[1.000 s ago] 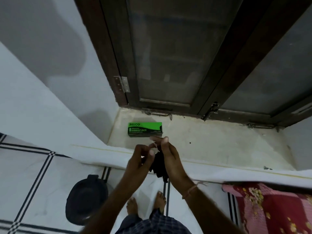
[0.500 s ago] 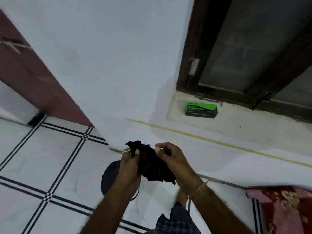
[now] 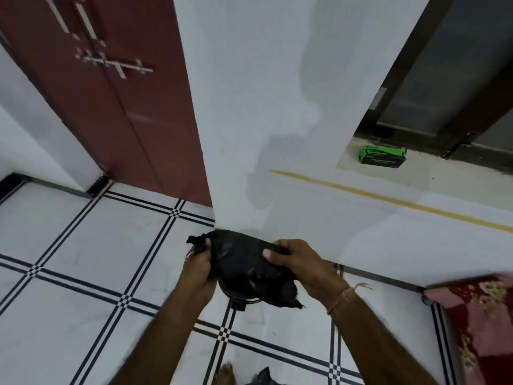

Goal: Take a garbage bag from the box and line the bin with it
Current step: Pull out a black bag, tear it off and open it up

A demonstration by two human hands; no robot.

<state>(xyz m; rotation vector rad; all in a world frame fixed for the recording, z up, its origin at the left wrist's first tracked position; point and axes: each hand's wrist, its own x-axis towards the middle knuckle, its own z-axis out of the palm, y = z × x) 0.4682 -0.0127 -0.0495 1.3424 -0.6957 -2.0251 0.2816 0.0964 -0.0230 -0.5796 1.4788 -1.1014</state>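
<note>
The view has swung further left since half a second ago, bringing a dark red door (image 3: 119, 107) with metal bolts into sight, and the black garbage bag (image 3: 244, 265) is now pulled wider between the two hands than the tight bundle it was.

A white wall (image 3: 263, 107) fills the middle of the scene, with the red door to its left and a dark-framed window (image 3: 444, 79) to its right. Below runs a white tiled floor (image 3: 83, 273) crossed by black double lines. At the lower right edge lies a red floral cloth (image 3: 483, 315).

On the pale window ledge (image 3: 444, 173), well apart from the hands, rests the green garbage bag box (image 3: 382, 156), one end flap raised.

The person's bare forearms reach up from the bottom of the frame. The left hand (image 3: 198, 270) is closed around the bag's left end, fingers wrapped over a crumpled corner that sticks out above the fist. The right hand (image 3: 302, 266) grips the bag's upper right edge, thumb pressed on the near face and fingers behind; a thin thread band circles that wrist. The bag hangs crumpled between them, a ragged end trailing lower right.

Directly beneath the bag, only a dark curved sliver of the bin (image 3: 238, 297) shows on the floor; the rest is hidden. A bare foot (image 3: 226, 373) appears at the bottom edge.
</note>
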